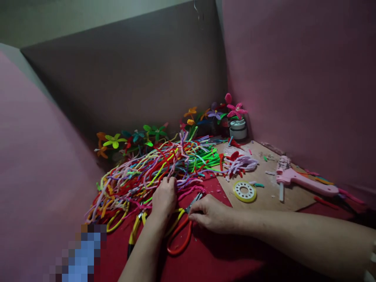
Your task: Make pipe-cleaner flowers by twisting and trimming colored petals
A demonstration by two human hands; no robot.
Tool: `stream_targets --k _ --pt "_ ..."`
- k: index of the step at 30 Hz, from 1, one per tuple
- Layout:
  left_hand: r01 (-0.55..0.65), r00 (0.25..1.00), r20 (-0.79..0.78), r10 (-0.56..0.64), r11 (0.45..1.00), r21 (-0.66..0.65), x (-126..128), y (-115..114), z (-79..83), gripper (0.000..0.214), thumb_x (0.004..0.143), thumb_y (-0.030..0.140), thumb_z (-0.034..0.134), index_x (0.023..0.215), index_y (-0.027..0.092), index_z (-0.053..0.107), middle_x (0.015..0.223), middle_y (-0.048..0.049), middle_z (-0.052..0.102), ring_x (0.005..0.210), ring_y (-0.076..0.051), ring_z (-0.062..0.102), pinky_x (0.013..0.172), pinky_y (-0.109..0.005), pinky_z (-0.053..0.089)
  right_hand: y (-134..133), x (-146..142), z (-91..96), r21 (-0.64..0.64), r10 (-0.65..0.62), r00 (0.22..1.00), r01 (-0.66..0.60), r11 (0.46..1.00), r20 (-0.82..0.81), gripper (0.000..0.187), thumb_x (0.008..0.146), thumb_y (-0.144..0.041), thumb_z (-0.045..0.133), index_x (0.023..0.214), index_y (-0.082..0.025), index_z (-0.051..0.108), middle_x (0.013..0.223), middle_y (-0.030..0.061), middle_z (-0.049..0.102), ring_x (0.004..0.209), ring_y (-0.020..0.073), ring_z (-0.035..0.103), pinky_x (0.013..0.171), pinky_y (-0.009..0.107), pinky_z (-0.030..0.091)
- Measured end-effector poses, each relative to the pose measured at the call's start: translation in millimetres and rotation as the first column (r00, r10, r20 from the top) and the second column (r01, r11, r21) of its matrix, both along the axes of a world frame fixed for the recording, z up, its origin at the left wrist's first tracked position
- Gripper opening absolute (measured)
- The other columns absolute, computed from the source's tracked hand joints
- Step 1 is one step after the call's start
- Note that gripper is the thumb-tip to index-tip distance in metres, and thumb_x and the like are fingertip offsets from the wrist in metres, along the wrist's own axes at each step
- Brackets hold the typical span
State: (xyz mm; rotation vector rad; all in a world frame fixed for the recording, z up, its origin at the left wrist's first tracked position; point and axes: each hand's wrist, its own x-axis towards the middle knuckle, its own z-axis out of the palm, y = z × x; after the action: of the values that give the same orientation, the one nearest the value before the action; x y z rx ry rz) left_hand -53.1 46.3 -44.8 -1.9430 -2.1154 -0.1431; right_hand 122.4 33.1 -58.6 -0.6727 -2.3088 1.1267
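Note:
My left hand point(164, 196) reaches into the near edge of a big tangled heap of coloured pipe cleaners point(132, 172). Its fingers are closed around a pale pink pipe cleaner point(175, 161) that rises from the fingertips. My right hand point(212, 213) is low over the red cloth, with thumb and fingers pinched together. Directly at its fingertips lies a pair of scissors point(179, 239) with one red and one yellow handle loop; whether the fingers grip it or something small is hidden. Yellow-and-black pliers point(135, 229) lie left of my left wrist.
Pipe-cleaner flowers point(115, 141) line the back, some beside a white jar point(238, 129). On the brown board point(282, 205) are a yellow tape roll point(244, 191), a lilac pipe-cleaner bundle point(243, 163) and a pink glue gun point(308, 181). Pink panels point(302, 86) flank both sides.

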Motion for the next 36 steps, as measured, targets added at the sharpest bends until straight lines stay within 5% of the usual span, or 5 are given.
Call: stream_targets --k 14,21,26,30,36 --pt "-0.142 0.979 0.17 0.111 0.974 0.178 0.2 -5.6 6.8 0.025 0.085 0.036 0.039 0.089 0.022 0.059 0.071 -0.0049 0.067 0.068 -0.019 0.062 0.057 -0.025 0.034 22.2 -5.9 27.0 0.07 -0.151 0.988 0.147 0.987 0.045 0.019 0.076 -0.018 0.048 0.069 -0.011 0.064 0.058 0.0006 0.056 0.055 0.0094 0.048 0.053 0.02 0.035" --pt "-0.126 0.949 0.315 0.027 0.946 0.298 -3.6 -4.8 6.8 0.02 0.084 0.032 0.042 0.083 0.02 0.058 0.069 -0.0039 0.065 0.066 -0.016 0.061 0.059 -0.023 0.035 73.0 6.2 14.7 0.453 -0.671 0.741 0.603 0.657 -0.013 0.039 0.076 -0.017 0.047 0.114 -0.01 0.049 0.108 0.0137 0.051 0.094 0.0202 0.052 0.079 0.028 0.039" --pt "-0.081 0.88 0.46 -0.121 0.915 0.396 -5.8 -3.5 6.4 0.016 0.08 0.029 0.046 0.076 0.02 0.059 0.063 -0.0011 0.062 0.059 -0.013 0.057 0.06 -0.022 0.037 88.2 20.3 -0.1 0.562 -0.748 0.637 0.556 0.613 0.185 0.03 0.078 -0.021 0.043 0.105 -0.014 0.053 0.102 0.0109 0.054 0.09 0.0231 0.055 0.073 0.031 0.04" --pt "-0.177 0.761 0.622 -0.185 0.863 0.473 -9.1 -2.0 7.8 0.015 0.077 0.031 0.049 0.072 0.02 0.059 0.055 0.0013 0.059 0.053 -0.012 0.055 0.056 -0.022 0.039 84.5 23.0 -1.5 0.605 -0.729 0.635 0.482 0.634 0.257 0.022 0.081 -0.021 0.039 0.09 -0.017 0.059 0.095 0.0088 0.058 0.089 0.0219 0.054 0.072 0.03 0.04" --pt "-0.397 0.349 0.89 -0.294 0.814 0.425 -24.0 3.5 11.3 0.016 0.067 0.033 0.056 0.069 0.017 0.055 0.047 0.0038 0.056 0.035 -0.01 0.046 0.041 -0.021 0.037 85.2 26.1 -2.1 0.598 -0.714 0.64 0.464 0.653 0.283 0.024 0.08 -0.017 0.039 0.084 -0.016 0.063 0.091 0.0091 0.061 0.091 0.0213 0.054 0.071 0.027 0.04"
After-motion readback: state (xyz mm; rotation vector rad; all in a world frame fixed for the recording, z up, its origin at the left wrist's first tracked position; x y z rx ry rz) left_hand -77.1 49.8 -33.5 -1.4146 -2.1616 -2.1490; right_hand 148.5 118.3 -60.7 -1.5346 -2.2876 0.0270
